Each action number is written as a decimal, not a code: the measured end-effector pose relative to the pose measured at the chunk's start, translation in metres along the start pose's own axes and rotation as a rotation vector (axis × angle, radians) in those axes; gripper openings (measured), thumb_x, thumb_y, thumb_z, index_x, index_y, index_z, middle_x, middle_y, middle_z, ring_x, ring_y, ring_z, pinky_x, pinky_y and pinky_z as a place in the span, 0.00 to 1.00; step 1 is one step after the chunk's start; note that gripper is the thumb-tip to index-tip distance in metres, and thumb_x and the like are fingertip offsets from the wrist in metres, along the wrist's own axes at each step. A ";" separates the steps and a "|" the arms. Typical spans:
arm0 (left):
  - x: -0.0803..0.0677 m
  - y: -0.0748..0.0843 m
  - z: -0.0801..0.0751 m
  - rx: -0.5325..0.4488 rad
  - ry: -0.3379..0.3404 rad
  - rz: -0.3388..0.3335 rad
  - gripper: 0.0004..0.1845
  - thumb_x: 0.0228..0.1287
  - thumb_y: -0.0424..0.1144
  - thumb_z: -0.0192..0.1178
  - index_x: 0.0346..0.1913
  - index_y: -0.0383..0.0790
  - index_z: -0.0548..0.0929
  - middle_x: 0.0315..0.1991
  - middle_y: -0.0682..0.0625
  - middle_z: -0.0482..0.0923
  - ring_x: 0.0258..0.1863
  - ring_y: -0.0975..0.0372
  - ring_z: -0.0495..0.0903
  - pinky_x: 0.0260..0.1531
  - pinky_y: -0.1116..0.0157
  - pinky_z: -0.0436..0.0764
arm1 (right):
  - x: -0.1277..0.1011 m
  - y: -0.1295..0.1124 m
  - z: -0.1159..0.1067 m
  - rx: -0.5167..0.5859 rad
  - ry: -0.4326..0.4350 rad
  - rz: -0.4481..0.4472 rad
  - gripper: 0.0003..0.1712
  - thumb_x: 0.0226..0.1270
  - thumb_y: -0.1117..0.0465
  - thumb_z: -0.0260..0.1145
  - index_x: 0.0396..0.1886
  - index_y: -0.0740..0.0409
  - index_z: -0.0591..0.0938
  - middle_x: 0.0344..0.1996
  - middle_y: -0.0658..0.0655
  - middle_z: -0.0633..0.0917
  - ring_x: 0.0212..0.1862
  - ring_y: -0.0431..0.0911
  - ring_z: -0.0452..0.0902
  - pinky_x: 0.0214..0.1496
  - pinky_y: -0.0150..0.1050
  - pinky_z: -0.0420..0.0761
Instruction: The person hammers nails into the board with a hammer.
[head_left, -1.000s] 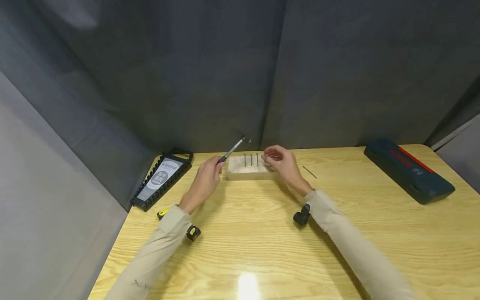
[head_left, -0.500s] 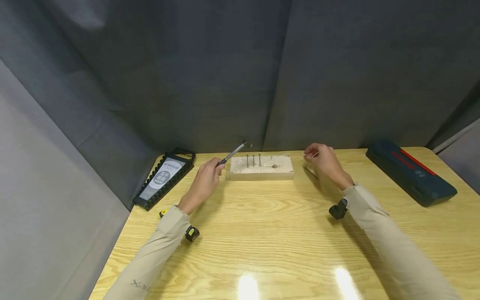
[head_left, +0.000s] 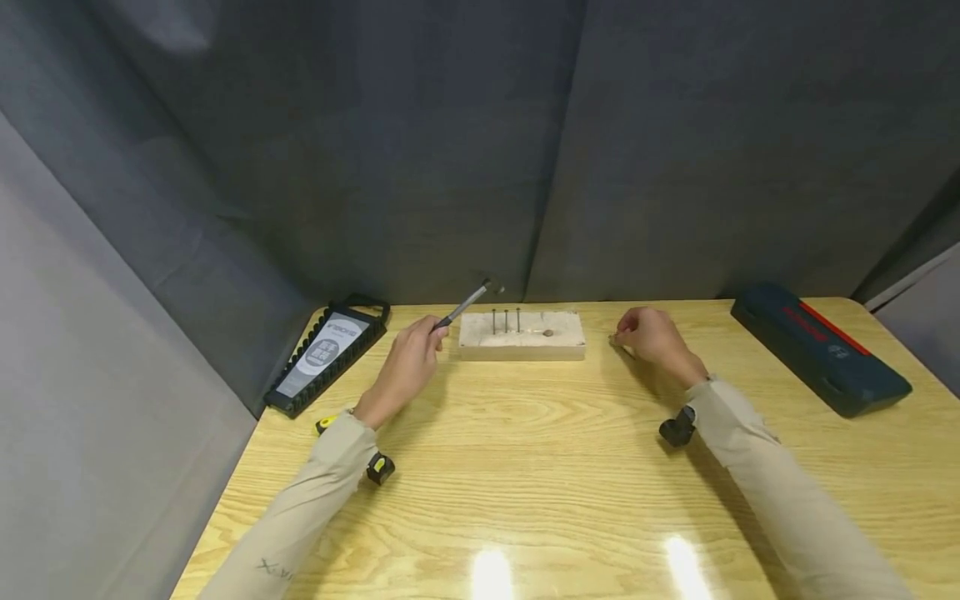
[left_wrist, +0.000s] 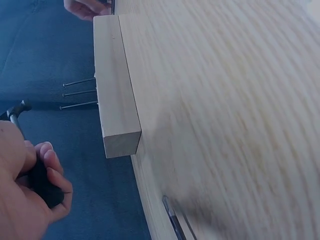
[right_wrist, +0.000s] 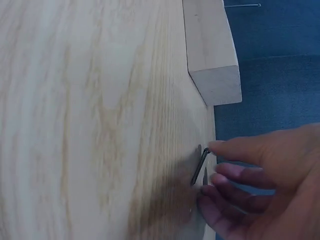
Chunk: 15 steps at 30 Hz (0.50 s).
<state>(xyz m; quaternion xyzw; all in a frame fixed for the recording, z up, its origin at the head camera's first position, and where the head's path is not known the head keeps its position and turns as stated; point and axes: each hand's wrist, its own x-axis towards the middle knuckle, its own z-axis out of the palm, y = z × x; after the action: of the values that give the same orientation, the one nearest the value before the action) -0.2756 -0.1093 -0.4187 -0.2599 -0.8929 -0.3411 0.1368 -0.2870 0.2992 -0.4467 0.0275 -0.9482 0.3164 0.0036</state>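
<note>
My left hand (head_left: 408, 358) grips a hammer (head_left: 461, 307) by its dark handle, the head raised near the left end of a pale wooden block (head_left: 521, 352). Three nails (left_wrist: 79, 93) stand upright in a row in the block's top, and a dark round spot (head_left: 548, 332) shows further right. Right of the block, my right hand (head_left: 652, 337) is down at the table over a loose nail (right_wrist: 200, 166). One fingertip meets the nail's upper end in the right wrist view, while the other fingers are spread beside it with a gap between.
A black wrench rack (head_left: 322, 357) with a white label lies on the wooden table (head_left: 525, 467) at the left. A yellow and black item (head_left: 325, 425) is partly hidden by the left sleeve. At the right lies a dark blue case (head_left: 821, 350); a grey curtain (head_left: 420, 150) hangs behind.
My right hand has moved right from the block to the loose nail, then lowered its fingertips to it. The left hand with the hammer has stayed almost still.
</note>
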 end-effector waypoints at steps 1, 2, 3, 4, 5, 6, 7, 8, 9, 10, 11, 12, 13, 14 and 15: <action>0.000 -0.001 0.000 -0.003 0.001 -0.002 0.10 0.83 0.32 0.51 0.43 0.31 0.80 0.31 0.41 0.80 0.24 0.59 0.72 0.23 0.65 0.74 | 0.000 0.000 0.001 -0.014 -0.013 0.003 0.10 0.73 0.63 0.69 0.42 0.68 0.85 0.36 0.63 0.85 0.35 0.51 0.76 0.37 0.42 0.76; 0.000 -0.001 0.000 -0.004 0.001 -0.005 0.10 0.83 0.31 0.50 0.43 0.31 0.80 0.31 0.42 0.79 0.24 0.59 0.72 0.23 0.66 0.73 | -0.001 0.000 0.002 -0.025 -0.029 0.006 0.09 0.73 0.63 0.68 0.40 0.68 0.85 0.34 0.61 0.85 0.34 0.49 0.75 0.37 0.41 0.76; -0.001 -0.002 0.000 -0.004 0.001 -0.008 0.10 0.83 0.31 0.51 0.43 0.31 0.80 0.31 0.42 0.79 0.24 0.60 0.71 0.23 0.66 0.73 | -0.001 0.000 0.003 -0.029 -0.053 0.010 0.09 0.73 0.64 0.67 0.37 0.67 0.85 0.30 0.59 0.84 0.31 0.48 0.74 0.36 0.41 0.75; -0.001 -0.003 0.000 -0.005 0.002 -0.012 0.10 0.83 0.31 0.51 0.42 0.31 0.80 0.30 0.43 0.79 0.24 0.60 0.71 0.23 0.67 0.73 | -0.002 -0.001 0.004 -0.033 -0.076 0.018 0.10 0.74 0.64 0.66 0.31 0.66 0.84 0.25 0.57 0.82 0.27 0.46 0.71 0.34 0.40 0.73; -0.002 -0.003 0.001 -0.007 0.003 -0.015 0.10 0.83 0.31 0.51 0.42 0.31 0.80 0.30 0.43 0.79 0.24 0.60 0.71 0.23 0.67 0.73 | -0.002 -0.002 0.004 -0.033 -0.100 0.027 0.13 0.74 0.64 0.65 0.26 0.63 0.83 0.20 0.54 0.79 0.24 0.44 0.68 0.32 0.39 0.72; -0.002 -0.004 0.001 -0.009 0.003 -0.017 0.10 0.83 0.30 0.51 0.42 0.31 0.80 0.30 0.43 0.79 0.24 0.60 0.71 0.22 0.67 0.72 | -0.002 -0.003 0.004 -0.034 -0.121 0.036 0.17 0.73 0.64 0.64 0.20 0.60 0.80 0.16 0.51 0.75 0.21 0.43 0.64 0.30 0.38 0.70; -0.002 -0.004 0.001 -0.010 0.005 -0.017 0.10 0.82 0.30 0.51 0.42 0.31 0.80 0.30 0.43 0.79 0.23 0.61 0.71 0.22 0.67 0.72 | -0.002 -0.004 0.004 -0.028 -0.143 0.048 0.21 0.73 0.64 0.63 0.16 0.57 0.77 0.13 0.48 0.70 0.19 0.42 0.60 0.28 0.38 0.67; -0.002 -0.004 0.002 -0.012 0.006 -0.015 0.10 0.82 0.30 0.51 0.41 0.31 0.80 0.30 0.43 0.79 0.24 0.61 0.71 0.22 0.67 0.72 | -0.003 -0.005 0.004 -0.018 -0.164 0.061 0.24 0.72 0.64 0.63 0.12 0.54 0.73 0.11 0.47 0.66 0.17 0.41 0.55 0.27 0.37 0.65; -0.002 -0.003 0.003 -0.012 0.007 -0.013 0.10 0.82 0.31 0.52 0.41 0.30 0.80 0.30 0.44 0.78 0.24 0.61 0.71 0.22 0.67 0.72 | -0.002 -0.006 0.003 -0.019 -0.184 0.071 0.26 0.71 0.63 0.63 0.10 0.51 0.69 0.10 0.46 0.62 0.16 0.41 0.52 0.26 0.37 0.63; -0.001 -0.003 0.003 -0.014 0.008 -0.011 0.10 0.82 0.31 0.52 0.41 0.30 0.80 0.30 0.44 0.78 0.24 0.60 0.71 0.23 0.67 0.72 | -0.002 -0.007 0.001 -0.023 -0.199 0.076 0.27 0.69 0.63 0.63 0.09 0.48 0.67 0.09 0.45 0.60 0.16 0.40 0.51 0.25 0.37 0.61; 0.000 -0.002 0.004 -0.013 0.008 -0.009 0.10 0.83 0.31 0.52 0.42 0.30 0.80 0.30 0.44 0.78 0.24 0.60 0.71 0.23 0.67 0.72 | -0.002 -0.009 0.000 -0.031 -0.213 0.077 0.28 0.69 0.62 0.64 0.08 0.47 0.66 0.08 0.45 0.60 0.15 0.40 0.51 0.24 0.37 0.61; 0.000 -0.002 0.004 -0.012 0.009 -0.006 0.10 0.83 0.31 0.52 0.42 0.29 0.80 0.30 0.44 0.78 0.24 0.60 0.71 0.23 0.67 0.71 | -0.002 -0.010 -0.002 -0.029 -0.220 0.077 0.28 0.68 0.62 0.64 0.08 0.47 0.66 0.08 0.44 0.59 0.15 0.40 0.51 0.25 0.37 0.61; 0.001 -0.002 0.005 -0.008 0.009 -0.006 0.10 0.83 0.32 0.52 0.42 0.29 0.80 0.30 0.45 0.78 0.24 0.60 0.71 0.23 0.67 0.71 | -0.001 -0.011 -0.004 -0.029 -0.221 0.077 0.28 0.69 0.62 0.64 0.08 0.48 0.67 0.09 0.45 0.60 0.16 0.40 0.51 0.25 0.37 0.62; 0.002 -0.002 0.005 -0.005 0.009 -0.008 0.10 0.83 0.32 0.52 0.42 0.29 0.80 0.30 0.45 0.78 0.24 0.60 0.71 0.23 0.67 0.71 | -0.001 -0.013 -0.006 -0.025 -0.214 0.073 0.27 0.69 0.62 0.64 0.09 0.49 0.67 0.09 0.45 0.61 0.16 0.40 0.51 0.27 0.38 0.63; 0.002 -0.002 0.006 -0.001 0.008 -0.012 0.11 0.83 0.32 0.52 0.42 0.29 0.80 0.30 0.45 0.78 0.24 0.60 0.71 0.24 0.67 0.71 | -0.001 -0.015 -0.009 -0.019 -0.200 0.062 0.25 0.71 0.62 0.63 0.11 0.51 0.69 0.10 0.46 0.63 0.17 0.41 0.53 0.28 0.39 0.64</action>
<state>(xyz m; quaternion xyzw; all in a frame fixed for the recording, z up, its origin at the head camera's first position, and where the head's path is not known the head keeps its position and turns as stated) -0.2789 -0.1058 -0.4228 -0.2534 -0.8938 -0.3433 0.1385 -0.2856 0.2926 -0.4307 0.0294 -0.9472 0.3031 -0.1006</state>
